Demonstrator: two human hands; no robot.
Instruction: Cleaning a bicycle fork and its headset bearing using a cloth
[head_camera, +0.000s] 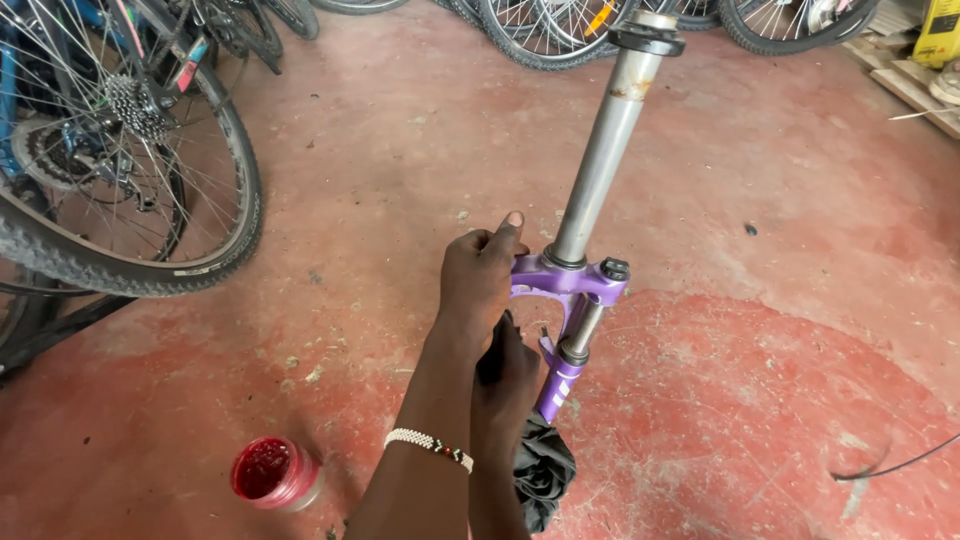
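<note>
A purple bicycle suspension fork (572, 283) stands upright over the red floor, its long grey steerer tube (606, 140) pointing up and away from me. My left hand (478, 275), with a bead bracelet on the wrist, grips the fork crown on its left side, thumb up by the base of the tube. Just below it, my right hand (505, 385) is closed around the fork's left leg, which it hides. A black rag (545, 470) hangs at the bottom of that hand. The right purple leg (560, 385) shows beside it.
An open tub of red grease (272, 472) sits on the floor at the lower left. A bicycle's rear wheel (150, 180) with its cassette fills the left side. More wheels (560, 30) lean at the top. A loose cable (890, 465) lies at the right.
</note>
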